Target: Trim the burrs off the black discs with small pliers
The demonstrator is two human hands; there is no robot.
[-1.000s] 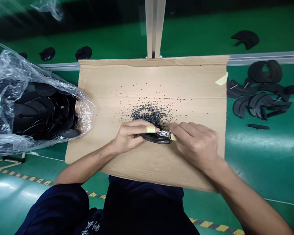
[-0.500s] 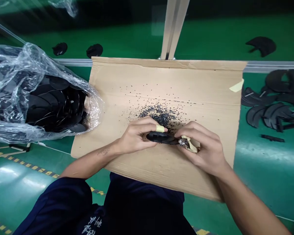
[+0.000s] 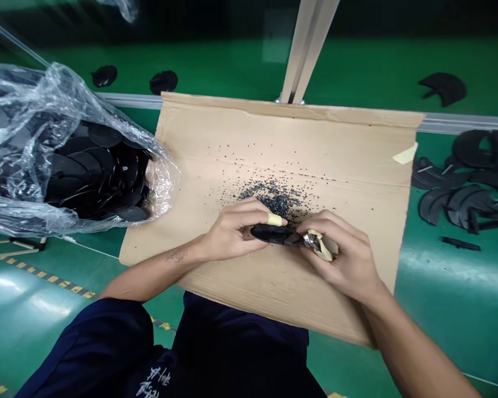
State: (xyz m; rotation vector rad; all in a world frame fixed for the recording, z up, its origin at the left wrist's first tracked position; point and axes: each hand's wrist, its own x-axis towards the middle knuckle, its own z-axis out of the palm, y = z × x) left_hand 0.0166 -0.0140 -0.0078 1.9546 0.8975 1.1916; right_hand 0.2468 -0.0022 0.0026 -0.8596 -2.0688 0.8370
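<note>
In the head view, my left hand (image 3: 236, 229) is closed on the edge of a thin, rounded black plastic part (image 3: 269, 234), thumb and fingers pinching it. Yellowish tape wraps one of its fingertips. My right hand (image 3: 346, 251) is closed around small nippers (image 3: 313, 240), with a shiny metal head and handles wrapped in yellowish tape. The head of the nippers is beside the right end of the black part; their jaws are mostly hidden by my fingers. Just beyond both hands, a heap of tiny black plastic bits (image 3: 277, 202) lies scattered on the cardboard sheet (image 3: 203, 130).
On the left, a clear plastic bag (image 3: 66, 83) holds many stacked black parts (image 3: 83, 171). Several curved black parts (image 3: 460, 204) lie on the green surface at right. Single black parts (image 3: 164, 82) lie beyond the cardboard. A metal post (image 3: 309, 50) rises at its far edge.
The black part has tilted slightly between my hands, now showing a smoother face. Both hands keep their hold in nearly the same place. The camera view has shifted a little.
</note>
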